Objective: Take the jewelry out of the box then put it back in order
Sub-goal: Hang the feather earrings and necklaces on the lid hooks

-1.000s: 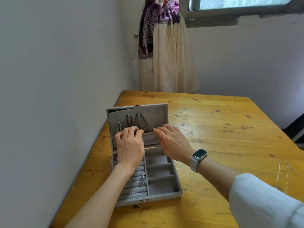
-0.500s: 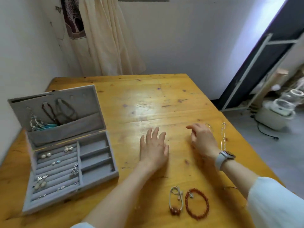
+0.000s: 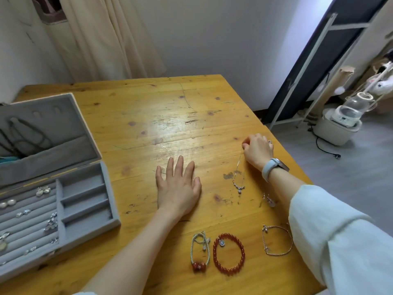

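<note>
Three bracelets lay in a row near the table's (image 3: 148,107) front edge: a cord bracelet (image 3: 200,251) with red beads, a red bead bracelet (image 3: 229,253), and a thin chain bracelet (image 3: 277,243), spaced apart, likely so they stay untangled and easy to put back in order. Only one view, the head camera. Right hand (image 3: 258,151) was curled, pinching the top end of a silver necklace (image 3: 239,177), whose chain trailed toward the person with its pendant resting on the wood; probably being laid out straight. One more small silver piece (image 3: 269,200) sat beside the right forearm, too small to identify. Left hand (image 3: 177,188) lay flat on the table, fingers spread, holding nothing. One grey jewelry box (image 3: 85,188) stood open at the left, lid up, dark necklaces hanging inside the lid, several earrings in the ring rolls, three side compartments bare. Judged mid-removal.
</note>
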